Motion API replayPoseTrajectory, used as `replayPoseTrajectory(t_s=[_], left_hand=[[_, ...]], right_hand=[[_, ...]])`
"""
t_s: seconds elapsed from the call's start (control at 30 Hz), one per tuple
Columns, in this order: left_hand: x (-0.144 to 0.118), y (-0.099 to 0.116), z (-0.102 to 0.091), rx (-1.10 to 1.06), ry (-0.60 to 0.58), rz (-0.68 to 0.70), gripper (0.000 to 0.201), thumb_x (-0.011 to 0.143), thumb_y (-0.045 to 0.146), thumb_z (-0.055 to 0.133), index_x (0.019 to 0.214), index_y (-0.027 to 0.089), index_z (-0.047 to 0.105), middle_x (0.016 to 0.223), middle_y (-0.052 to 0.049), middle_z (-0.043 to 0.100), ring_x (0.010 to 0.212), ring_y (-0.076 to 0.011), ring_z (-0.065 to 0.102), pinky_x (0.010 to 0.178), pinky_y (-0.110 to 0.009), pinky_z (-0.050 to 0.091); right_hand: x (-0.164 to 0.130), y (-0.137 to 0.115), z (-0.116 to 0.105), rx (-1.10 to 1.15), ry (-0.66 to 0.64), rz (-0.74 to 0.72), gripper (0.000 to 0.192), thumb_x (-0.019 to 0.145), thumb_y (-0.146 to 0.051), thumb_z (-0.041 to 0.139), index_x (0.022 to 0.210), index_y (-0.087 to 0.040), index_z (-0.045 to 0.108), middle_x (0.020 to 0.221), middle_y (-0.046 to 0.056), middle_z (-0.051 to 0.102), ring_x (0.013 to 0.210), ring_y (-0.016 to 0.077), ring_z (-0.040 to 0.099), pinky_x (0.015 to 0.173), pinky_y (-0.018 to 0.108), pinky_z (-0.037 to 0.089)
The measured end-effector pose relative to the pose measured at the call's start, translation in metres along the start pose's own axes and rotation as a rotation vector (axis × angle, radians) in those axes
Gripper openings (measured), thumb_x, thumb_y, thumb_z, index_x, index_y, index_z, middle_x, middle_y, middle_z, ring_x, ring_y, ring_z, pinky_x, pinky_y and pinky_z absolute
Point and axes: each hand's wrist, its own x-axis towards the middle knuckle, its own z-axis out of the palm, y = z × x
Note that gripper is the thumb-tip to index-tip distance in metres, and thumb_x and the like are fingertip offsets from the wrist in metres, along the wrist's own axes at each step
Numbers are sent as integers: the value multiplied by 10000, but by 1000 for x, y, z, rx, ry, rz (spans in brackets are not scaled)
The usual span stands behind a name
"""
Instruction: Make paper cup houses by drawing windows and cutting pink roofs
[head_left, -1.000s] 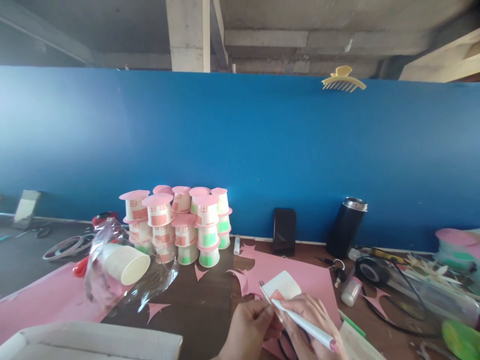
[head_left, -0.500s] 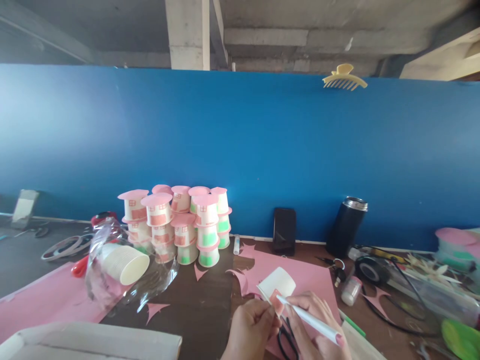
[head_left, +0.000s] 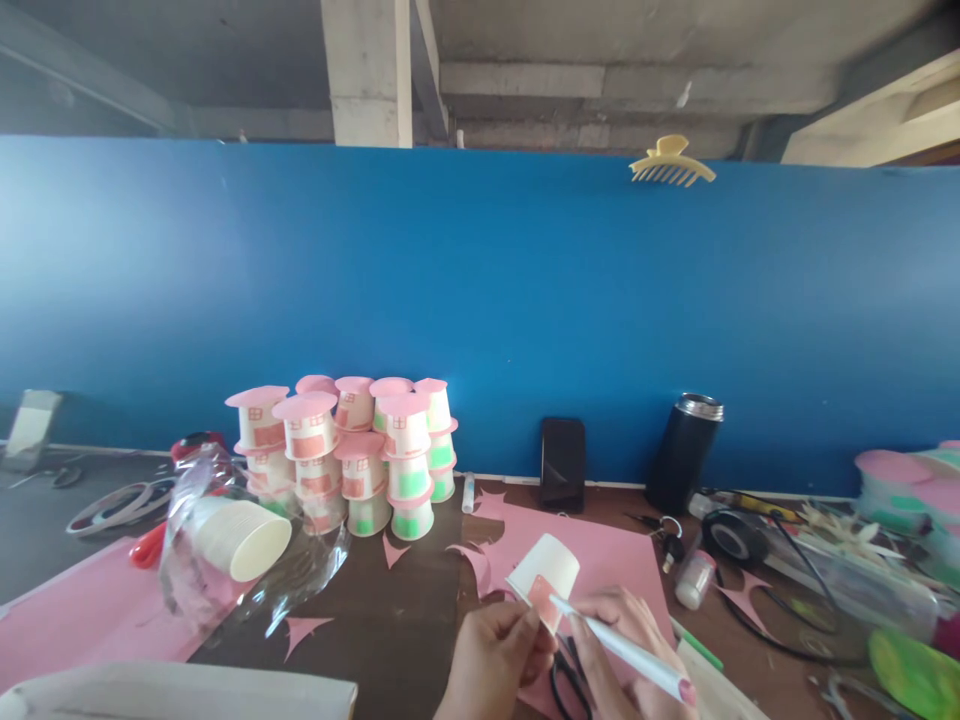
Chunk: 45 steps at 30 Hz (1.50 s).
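Grips cup (head_left: 553,560) with left fingers (head_left: 523,632); clasps pen (head_left: 626,648) in right fingers (head_left: 590,657), pointing it at red patch (head_left: 541,597) on cup, with phone (head_left: 562,465) standing upright beyond cup.

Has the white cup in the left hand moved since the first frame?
Yes, slightly: the cup in the left hand has shifted left in the view, judged against the standing black phone.
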Motion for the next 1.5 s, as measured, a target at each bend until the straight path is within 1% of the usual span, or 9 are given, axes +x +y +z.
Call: replayPoseTrajectory(t_s=[0.13,0.3,0.6,0.73,0.83,1.0,1.27,1.37,1.5], left_hand=[[4,2,-4,-290,74,-85,480,480,533,840,631,108,678,620,-55,655,604,-127,609,599,-223,475],[4,7,-6,-405,129,-107,432,469,435,885,686,102,718,652,-79,694,664,-158,671,665,-237,535],[2,7,-2,-195,174,-90,486,505,543,823,695,114,698,676,-60,663,618,-144,634,591,-234,505],[-4,15,-8,385,148,57,357,746,505,613,624,171,648,547,-18,578,521,-148,557,532,-253,446],[-12,20,-16,783,107,272,214,698,402,654,587,219,645,704,-47,642,699,-200,616,636,-258,453],[-7,12,-23,639,16,165,210,664,453,698,563,277,643,627,-45,629,674,-250,652,612,-308,468],[23,2,-22,536,-8,56,571,823,660,353,536,256,636,357,-6,435,448,-220,588,504,-343,454],[17,6,-25,553,-22,58,555,823,649,357,559,256,648,355,-5,436,435,-217,576,484,-335,437],[2,13,-27,637,-26,162,361,774,553,522,585,276,656,439,-29,526,515,-235,602,522,-333,445]], right_hand=[[-4,10,0,43,103,-15,120,903,-177,529,1012,-215,559,826,55,661,744,202,662,686,311,539],[-5,17,-1,12,27,-60,220,890,-180,540,1108,-201,559,958,91,665,880,233,664,779,349,548],[-2,11,2,9,103,-42,130,894,-192,535,1017,-216,570,890,74,665,827,226,663,754,354,538],[-3,13,1,1,101,-42,133,887,-188,547,1014,-216,573,887,76,671,813,228,669,738,354,543],[-2,15,0,-7,81,-65,149,885,-174,539,1026,-211,571,908,86,678,819,227,677,746,349,547],[1,13,-1,-9,72,-85,140,875,-148,539,997,-214,559,870,63,675,799,212,668,735,337,538],[3,8,1,-30,113,-113,125,876,-135,511,960,-213,561,808,40,663,732,189,650,694,321,528],[3,9,1,-37,94,-100,121,877,-143,520,965,-218,557,801,42,654,734,196,649,683,325,528],[0,10,1,2,43,-81,137,893,-128,505,990,-217,543,827,52,645,763,200,648,705,333,531]])
